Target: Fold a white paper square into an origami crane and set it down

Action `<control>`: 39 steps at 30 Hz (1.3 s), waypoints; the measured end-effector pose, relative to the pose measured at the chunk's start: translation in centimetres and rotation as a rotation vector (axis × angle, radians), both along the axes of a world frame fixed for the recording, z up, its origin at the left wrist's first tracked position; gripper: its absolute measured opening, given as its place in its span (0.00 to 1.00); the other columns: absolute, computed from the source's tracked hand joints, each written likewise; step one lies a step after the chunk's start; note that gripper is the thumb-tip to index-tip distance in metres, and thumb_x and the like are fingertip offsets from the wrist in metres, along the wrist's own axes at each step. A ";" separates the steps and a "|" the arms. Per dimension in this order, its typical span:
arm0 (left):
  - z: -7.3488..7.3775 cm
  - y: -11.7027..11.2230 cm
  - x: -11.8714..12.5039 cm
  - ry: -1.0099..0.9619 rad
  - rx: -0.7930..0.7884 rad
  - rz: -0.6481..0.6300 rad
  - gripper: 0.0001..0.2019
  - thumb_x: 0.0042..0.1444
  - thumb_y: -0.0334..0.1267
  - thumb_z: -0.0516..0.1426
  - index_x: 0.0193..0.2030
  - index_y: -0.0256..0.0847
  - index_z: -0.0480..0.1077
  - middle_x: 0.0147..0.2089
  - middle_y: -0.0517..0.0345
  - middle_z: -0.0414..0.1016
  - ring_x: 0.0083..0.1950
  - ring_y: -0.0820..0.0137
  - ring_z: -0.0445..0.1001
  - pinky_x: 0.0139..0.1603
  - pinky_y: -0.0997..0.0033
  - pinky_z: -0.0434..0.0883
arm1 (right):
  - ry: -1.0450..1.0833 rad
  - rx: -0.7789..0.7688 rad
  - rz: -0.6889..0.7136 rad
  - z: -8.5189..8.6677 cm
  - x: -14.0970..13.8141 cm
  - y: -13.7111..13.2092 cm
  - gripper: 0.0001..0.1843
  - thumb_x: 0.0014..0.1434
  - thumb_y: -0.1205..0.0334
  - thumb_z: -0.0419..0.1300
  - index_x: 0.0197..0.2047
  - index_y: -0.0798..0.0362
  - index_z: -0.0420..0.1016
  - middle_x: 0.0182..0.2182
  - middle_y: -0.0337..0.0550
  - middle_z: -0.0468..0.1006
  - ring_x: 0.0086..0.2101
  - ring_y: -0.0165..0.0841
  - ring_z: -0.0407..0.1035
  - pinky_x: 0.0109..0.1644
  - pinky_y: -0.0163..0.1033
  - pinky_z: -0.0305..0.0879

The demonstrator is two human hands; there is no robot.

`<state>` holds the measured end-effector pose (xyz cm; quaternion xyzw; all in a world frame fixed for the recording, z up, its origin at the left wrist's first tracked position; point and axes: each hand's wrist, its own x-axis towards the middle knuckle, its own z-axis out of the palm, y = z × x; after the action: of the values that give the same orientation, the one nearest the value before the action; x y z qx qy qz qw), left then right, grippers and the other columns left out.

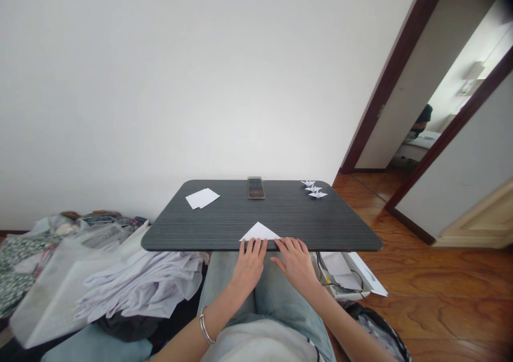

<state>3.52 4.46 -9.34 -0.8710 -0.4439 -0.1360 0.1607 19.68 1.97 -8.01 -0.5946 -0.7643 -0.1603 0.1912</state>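
A white sheet of paper folded into a triangle (258,231) lies flat at the near edge of the dark table (224,223), its point facing away from me. My left hand (249,263) rests its outstretched fingertips on the paper's near edge. At the paper's right corner, my right hand (295,260) has its fingers spread on the table edge, with the thumb held apart. Neither hand grips anything. Several small folded paper cranes (315,189) stand at the far right of the table. White paper sheets (202,198) lie overlapping at the far left.
A phone-like object (255,187) sits at the table's back middle, near the wall. Piled clothes (148,284) and a translucent plastic box (56,298) are on the left. Below the table on the right are a white box with cables (344,276) and a black-lined bin (379,330).
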 end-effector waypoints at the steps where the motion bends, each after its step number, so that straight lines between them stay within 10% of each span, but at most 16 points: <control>1: 0.0 0.0 -0.3 0.005 0.006 0.004 0.25 0.56 0.30 0.49 0.62 0.37 0.53 0.55 0.46 0.64 0.56 0.59 0.61 0.58 0.50 0.56 | 0.000 0.000 0.001 0.0 0.0 0.0 0.20 0.58 0.53 0.56 0.51 0.54 0.67 0.43 0.49 0.72 0.45 0.40 0.63 0.53 0.48 0.55; 33: 0.9 -1.5 -4.5 -0.102 0.056 0.170 0.20 0.56 0.30 0.48 0.57 0.34 0.61 0.52 0.44 0.67 0.52 0.57 0.64 0.51 0.53 0.61 | 0.032 -0.068 0.012 0.3 0.4 0.0 0.22 0.57 0.56 0.59 0.54 0.49 0.66 0.44 0.47 0.71 0.46 0.41 0.62 0.51 0.45 0.57; 39: 0.9 -1.8 -3.6 -0.083 0.026 0.002 0.20 0.57 0.31 0.47 0.58 0.33 0.60 0.54 0.44 0.67 0.56 0.60 0.63 0.55 0.58 0.61 | 0.028 -0.070 -0.007 0.5 0.0 0.2 0.21 0.56 0.56 0.59 0.53 0.49 0.67 0.43 0.48 0.70 0.45 0.41 0.63 0.50 0.46 0.58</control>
<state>-0.10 2.69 -8.39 -0.8620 -0.4493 -0.1776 0.1537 19.71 2.16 -7.54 -0.6059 -0.7646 -0.1259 0.1803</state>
